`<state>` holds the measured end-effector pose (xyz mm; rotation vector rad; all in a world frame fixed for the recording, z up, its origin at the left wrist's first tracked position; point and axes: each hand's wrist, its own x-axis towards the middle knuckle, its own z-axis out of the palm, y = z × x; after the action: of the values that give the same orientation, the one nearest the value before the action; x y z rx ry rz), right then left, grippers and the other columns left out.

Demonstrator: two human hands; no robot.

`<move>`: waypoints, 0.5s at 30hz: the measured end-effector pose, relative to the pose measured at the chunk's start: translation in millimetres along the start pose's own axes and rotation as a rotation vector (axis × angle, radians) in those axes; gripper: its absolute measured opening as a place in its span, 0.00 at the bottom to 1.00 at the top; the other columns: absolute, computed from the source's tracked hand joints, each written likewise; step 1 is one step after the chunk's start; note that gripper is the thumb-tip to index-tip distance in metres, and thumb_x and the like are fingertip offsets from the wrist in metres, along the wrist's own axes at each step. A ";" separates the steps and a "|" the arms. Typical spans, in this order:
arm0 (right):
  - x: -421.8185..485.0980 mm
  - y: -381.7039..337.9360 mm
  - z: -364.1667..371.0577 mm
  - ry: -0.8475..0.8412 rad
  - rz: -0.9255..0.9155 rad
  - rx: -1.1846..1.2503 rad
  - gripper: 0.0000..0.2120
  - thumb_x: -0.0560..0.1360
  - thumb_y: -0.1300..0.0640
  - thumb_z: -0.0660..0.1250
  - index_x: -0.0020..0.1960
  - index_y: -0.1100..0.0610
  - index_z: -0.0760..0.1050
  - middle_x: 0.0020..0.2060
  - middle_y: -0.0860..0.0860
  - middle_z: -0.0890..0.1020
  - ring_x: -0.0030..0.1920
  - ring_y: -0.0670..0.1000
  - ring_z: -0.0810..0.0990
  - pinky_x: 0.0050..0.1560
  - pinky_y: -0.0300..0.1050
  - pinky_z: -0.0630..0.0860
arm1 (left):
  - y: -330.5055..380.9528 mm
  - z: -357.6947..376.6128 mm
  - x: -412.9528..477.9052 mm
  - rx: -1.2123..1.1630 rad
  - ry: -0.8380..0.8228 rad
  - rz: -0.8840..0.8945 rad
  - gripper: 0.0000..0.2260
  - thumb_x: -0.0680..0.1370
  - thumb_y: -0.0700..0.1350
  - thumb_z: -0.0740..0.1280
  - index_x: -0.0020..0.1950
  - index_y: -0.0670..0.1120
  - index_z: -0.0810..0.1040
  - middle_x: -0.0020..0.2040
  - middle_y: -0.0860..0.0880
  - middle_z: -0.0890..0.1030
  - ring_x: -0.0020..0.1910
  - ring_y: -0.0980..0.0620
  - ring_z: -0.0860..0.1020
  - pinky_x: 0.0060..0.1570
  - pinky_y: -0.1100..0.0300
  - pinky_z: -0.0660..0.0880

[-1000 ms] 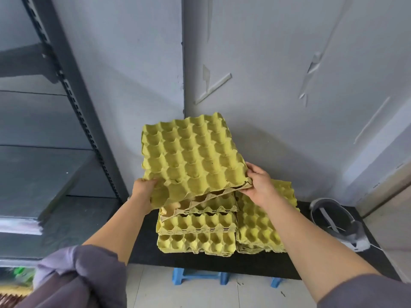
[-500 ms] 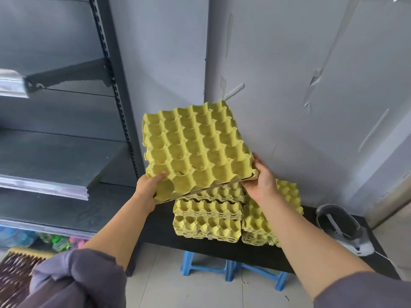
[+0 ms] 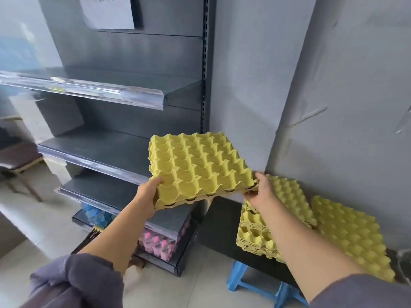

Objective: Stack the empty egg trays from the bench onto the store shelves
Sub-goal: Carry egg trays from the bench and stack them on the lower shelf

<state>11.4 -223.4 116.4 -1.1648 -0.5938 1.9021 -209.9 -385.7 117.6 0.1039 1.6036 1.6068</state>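
Store corner: dark metal shelving (image 3: 142, 138) set against a grey wall (image 3: 355, 85).

The shelf boards are edged with clear plastic strips, on which some glare is caught. A white paper sheet (image 3: 109, 12) is fixed high on the back panel. Pink-capped bottles (image 3: 155, 241) are stored on the lowest level, with blue-wrapped packs (image 3: 95, 213) to their left. The wall is marked by flakes of peeling paint (image 3: 309, 116). A black bench (image 3: 222, 225) is placed along it, just beside the shelving, and a blue plastic stool (image 3: 251, 276) is seen beneath. The pale floor (image 3: 33, 218) is lit softly and evenly. A dark-seated chair (image 3: 17, 156) is partly seen at the left edge.
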 end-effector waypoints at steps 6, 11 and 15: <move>-14.1 73.7 106.9 -0.084 0.065 0.105 0.18 0.79 0.45 0.59 0.54 0.60 0.73 0.50 0.61 0.78 0.50 0.60 0.79 0.54 0.60 0.76 | 33.6 -93.8 30.7 -0.113 0.124 0.026 0.12 0.75 0.42 0.65 0.57 0.41 0.71 0.52 0.41 0.75 0.43 0.41 0.77 0.32 0.50 0.75; -9.0 127.4 179.2 -0.172 0.181 -0.132 0.17 0.76 0.42 0.64 0.57 0.53 0.72 0.59 0.57 0.76 0.59 0.60 0.75 0.58 0.67 0.69 | 46.6 -136.1 69.1 -0.191 0.198 0.112 0.10 0.74 0.39 0.65 0.54 0.38 0.70 0.51 0.40 0.73 0.43 0.43 0.76 0.45 0.46 0.77; 1.4 161.9 232.2 -0.231 0.271 -0.339 0.26 0.69 0.42 0.73 0.62 0.50 0.69 0.57 0.56 0.75 0.53 0.58 0.78 0.55 0.70 0.72 | 49.8 -138.0 99.7 -0.230 0.201 0.165 0.22 0.76 0.40 0.64 0.68 0.47 0.61 0.59 0.43 0.71 0.54 0.42 0.75 0.51 0.42 0.77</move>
<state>-258.3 -308.8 105.4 -1.2972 -0.9541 2.2477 -380.0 -426.4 87.4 -0.0500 1.5788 1.9718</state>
